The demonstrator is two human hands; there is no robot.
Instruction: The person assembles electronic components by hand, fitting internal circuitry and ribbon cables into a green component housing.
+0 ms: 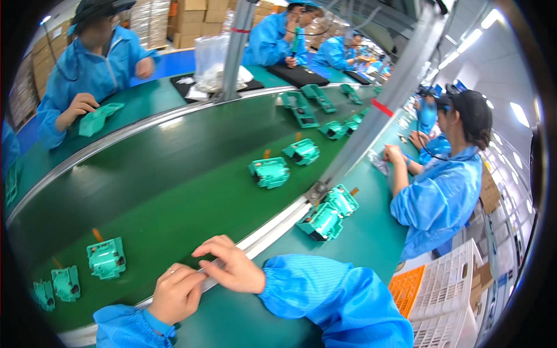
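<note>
Both hands rest empty on the silver metal rail (pixel 272 229) at the conveyor's near edge, left hand (pixel 176 293) loosely curled, right hand (pixel 232 268) with fingers spread. Nearest piece, a turquoise moulded plastic housing (pixel 107 257), lies on the dark green belt (pixel 174 180), left of and just beyond the left hand, closer to it than to the right.

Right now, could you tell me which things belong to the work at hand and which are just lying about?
In hand: left hand and right hand on the belt rail; nearest green part.
Lying about: two green parts on the table, orange crate, cardboard boxes.
</note>
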